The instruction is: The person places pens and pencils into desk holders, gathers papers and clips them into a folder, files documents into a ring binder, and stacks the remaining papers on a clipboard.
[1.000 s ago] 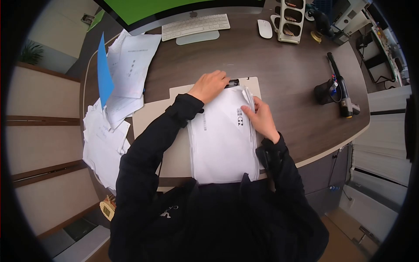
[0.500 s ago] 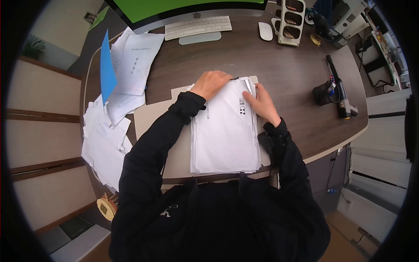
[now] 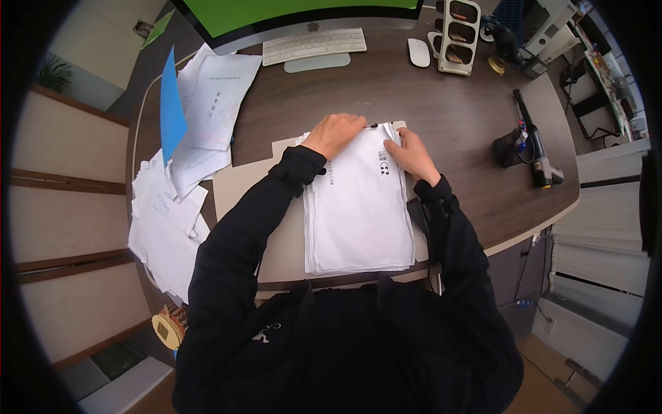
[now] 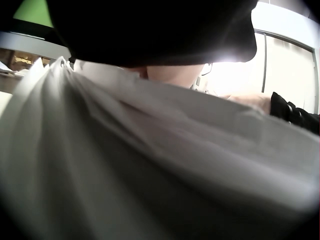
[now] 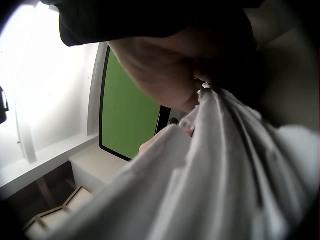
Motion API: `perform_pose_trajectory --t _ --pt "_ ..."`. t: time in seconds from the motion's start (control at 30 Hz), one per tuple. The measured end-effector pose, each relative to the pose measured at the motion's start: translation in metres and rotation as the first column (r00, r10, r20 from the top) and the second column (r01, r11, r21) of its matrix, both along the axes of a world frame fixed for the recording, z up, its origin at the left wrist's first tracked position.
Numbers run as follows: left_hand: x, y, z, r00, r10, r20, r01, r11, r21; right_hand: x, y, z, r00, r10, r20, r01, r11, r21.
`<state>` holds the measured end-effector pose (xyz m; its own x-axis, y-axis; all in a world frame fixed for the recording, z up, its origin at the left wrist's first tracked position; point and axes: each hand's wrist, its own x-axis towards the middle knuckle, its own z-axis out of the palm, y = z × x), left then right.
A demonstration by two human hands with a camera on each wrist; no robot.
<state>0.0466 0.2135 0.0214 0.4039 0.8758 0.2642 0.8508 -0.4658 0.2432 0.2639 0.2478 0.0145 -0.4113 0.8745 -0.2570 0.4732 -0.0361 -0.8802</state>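
A thick stack of white papers (image 3: 358, 224), printed near its top, lies on a beige clip folder (image 3: 279, 248). My left hand (image 3: 334, 134) is over the stack's top left corner, its fingertips right beside the black clip (image 3: 373, 125) and partly hidden; I cannot tell what they grip. On the other side, my right hand (image 3: 415, 155) pinches the upper right edge, thumb on the top sheet and fingers behind. The left wrist view is filled by blurred sheets (image 4: 150, 155). Uneven paper edges (image 5: 220, 145) run up to the right palm (image 5: 155, 70) in the right wrist view.
Loose papers (image 3: 165, 214) and a blue sheet (image 3: 172, 110) spread over the desk's left side. At the back are a keyboard (image 3: 314, 47), a mouse (image 3: 418, 52) and a white holder (image 3: 458, 38). A black pen cup (image 3: 508, 152) stands to the right.
The stack has slid away from me, up the folder to the clip, its lower edge now farther from my body. Both hands stay near the top corners, the right slightly farther forward.
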Motion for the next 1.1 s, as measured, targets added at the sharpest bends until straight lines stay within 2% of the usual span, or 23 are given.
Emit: perform_pose_trajectory --t 0.17,0.3,0.37,0.47,0.5,0.57,0.6,0.67,0.7,0.77,0.97,1.1 --pt "0.001 -0.003 -0.004 0.999 -0.004 -0.047 0.007 0.999 0.049 -0.002 0.001 -0.001 0.998 -0.048 -0.041 0.047 0.998 -0.029" --pt "0.003 -0.007 -0.007 0.994 0.015 -0.111 -0.008 0.998 0.065 0.001 0.006 -0.007 0.999 -0.006 -0.043 0.007 1.000 0.014" --pt "0.006 -0.010 -0.009 0.995 0.027 -0.100 -0.018 0.996 0.083 0.003 0.004 0.001 0.999 -0.026 0.032 0.022 0.993 0.113" --pt "0.006 -0.010 -0.012 0.995 0.038 -0.095 -0.028 0.994 0.108 0.009 -0.006 0.023 0.992 -0.011 0.126 -0.008 0.989 0.147" --pt "0.007 -0.010 -0.012 0.994 0.034 -0.100 -0.022 0.993 0.118 0.012 -0.007 0.018 0.992 -0.008 0.128 -0.011 0.989 0.147" --pt "0.005 -0.008 -0.011 0.995 0.021 -0.100 -0.011 0.994 0.104 0.019 -0.007 0.004 0.997 -0.024 -0.068 0.028 0.998 0.053" --pt "0.004 -0.007 -0.011 0.995 0.006 -0.102 0.004 0.996 0.092 0.020 -0.008 0.007 0.998 -0.027 -0.065 0.030 0.998 0.053" --pt "0.004 -0.006 -0.012 0.996 -0.005 -0.087 0.017 0.990 0.137 0.020 -0.010 0.017 0.959 -0.124 -0.256 0.080 0.981 -0.176" --pt "0.004 -0.006 -0.012 0.997 -0.014 -0.073 0.027 0.983 0.181 0.020 -0.009 0.015 0.958 -0.126 -0.257 0.082 0.981 -0.176" --pt "0.004 -0.006 -0.011 0.998 -0.012 -0.061 0.023 0.984 0.178 0.018 -0.005 0.011 0.931 -0.136 -0.340 0.066 0.976 -0.209" --pt "0.005 -0.009 -0.010 0.999 -0.002 -0.040 0.009 0.985 0.171 0.008 -0.006 0.006 0.895 -0.217 -0.390 0.125 0.961 -0.248" --pt "0.005 -0.008 -0.013 0.999 0.021 -0.039 -0.016 0.991 0.134 0.003 -0.015 0.002 0.888 -0.258 -0.380 0.195 0.961 -0.198"
